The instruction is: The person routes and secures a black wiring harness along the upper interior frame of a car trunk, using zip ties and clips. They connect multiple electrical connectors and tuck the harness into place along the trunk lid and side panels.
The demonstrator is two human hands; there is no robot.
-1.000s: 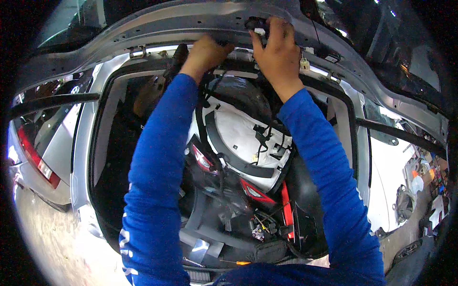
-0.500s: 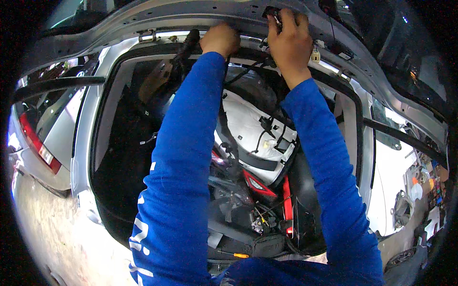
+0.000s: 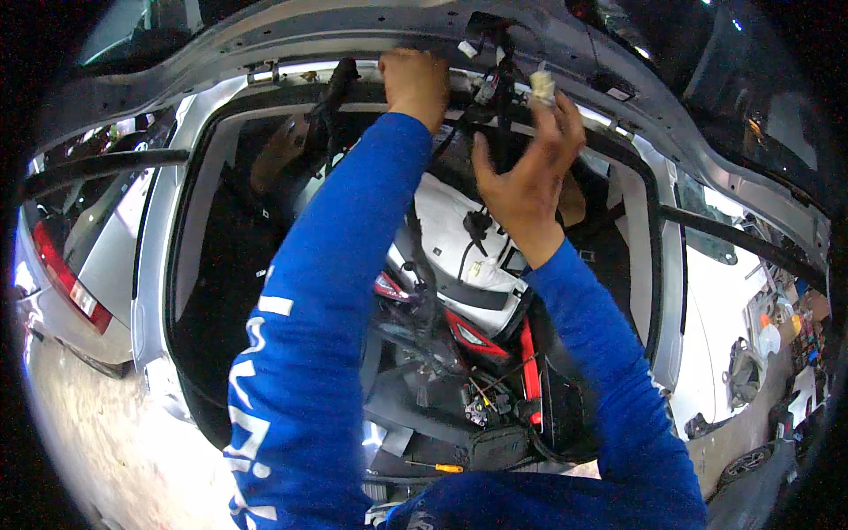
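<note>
Wiring (image 3: 503, 78) in a dark, tangled bundle hangs at the upper centre of the frame, by the inner side of the grey tailgate (image 3: 380, 34), with a cream plug (image 3: 541, 86) to its right and a smaller white connector (image 3: 467, 49) to its upper left. The right hand (image 3: 530, 172), right of upper centre, has its thumb spread well away from the fingers, whose blurred tips lie right at the cream plug; whether they touch it I cannot tell. The left hand (image 3: 414, 86), left of the bundle, is curled up, and what it holds, if anything, is hidden. The strands look light and limp, likely to flop and snag, while the plugs seem hard, fairly smooth plastic, and any latches on them could crack. The best hold would be on the sides of a plug's housing, with the bundle supported close behind, sparing the thin wires any pull.
</note>
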